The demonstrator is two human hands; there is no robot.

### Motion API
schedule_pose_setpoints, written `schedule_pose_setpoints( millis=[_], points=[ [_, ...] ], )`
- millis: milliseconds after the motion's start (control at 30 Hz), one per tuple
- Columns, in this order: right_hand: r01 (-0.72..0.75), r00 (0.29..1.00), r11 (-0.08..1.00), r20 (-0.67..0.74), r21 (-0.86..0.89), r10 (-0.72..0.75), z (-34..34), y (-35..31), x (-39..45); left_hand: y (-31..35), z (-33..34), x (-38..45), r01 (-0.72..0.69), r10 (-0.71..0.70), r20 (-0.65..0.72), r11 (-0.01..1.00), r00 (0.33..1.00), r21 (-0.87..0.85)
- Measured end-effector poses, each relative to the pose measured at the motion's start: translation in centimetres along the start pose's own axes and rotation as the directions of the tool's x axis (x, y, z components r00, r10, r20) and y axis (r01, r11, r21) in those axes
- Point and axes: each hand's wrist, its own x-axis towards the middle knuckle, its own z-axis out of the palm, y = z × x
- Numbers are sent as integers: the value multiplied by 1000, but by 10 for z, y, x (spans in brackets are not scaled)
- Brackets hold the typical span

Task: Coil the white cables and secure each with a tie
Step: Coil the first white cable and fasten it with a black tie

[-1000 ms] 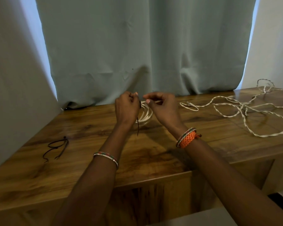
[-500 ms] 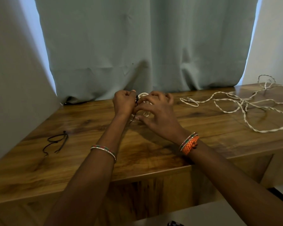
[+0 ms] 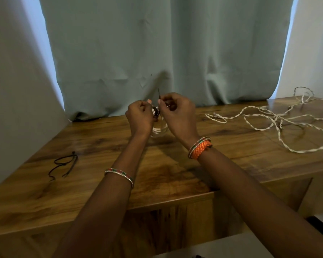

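Pinching the thin black tie (image 3: 158,94) with your right hand (image 3: 177,112), left hand (image 3: 140,117) gripping the coiled white cable (image 3: 159,130) above the wooden table's (image 3: 101,192) back edge (holds loops for cinching).

Item, as I see it through the head camera: wooden table (image 3: 157,183), dark-grained brown top. Lying on it: loose black ties (image 3: 63,164), well to the left of my left hand (image 3: 140,118); one uncoiled white twisted cable (image 3: 280,125), sprawled in loops well to the right of my right hand (image 3: 179,112), its near end toward that hand
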Motion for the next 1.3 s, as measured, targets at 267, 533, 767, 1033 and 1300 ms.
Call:
schedule_pose_setpoints(
  millis=[267, 533, 767, 1033, 1300],
  points=[
    [-126, 986, 991, -100, 47, 130, 16, 1, 9, -5, -2, 5, -76, 77, -74, 997, 994, 16],
    [9, 992, 991, -122, -131, -25, 16, -11, 4, 5, 3, -7, -239, 254, -22, 936, 967, 258],
    [60, 993, 997, 96, 37, -64, 9, -7, 12, 1, -8, 2, -315, 286, 157, 924, 945, 214],
    [-152, 988, 956, 13, 249, 154, 10, 8, 22, 5, -2, -4, -133, 127, 85, 988, 988, 78],
    [-141, 986, 925, -30, 352, 162, 6, 5, 24, 11, 2, -5, -31, 45, 115, 992, 992, -119]
  ],
)
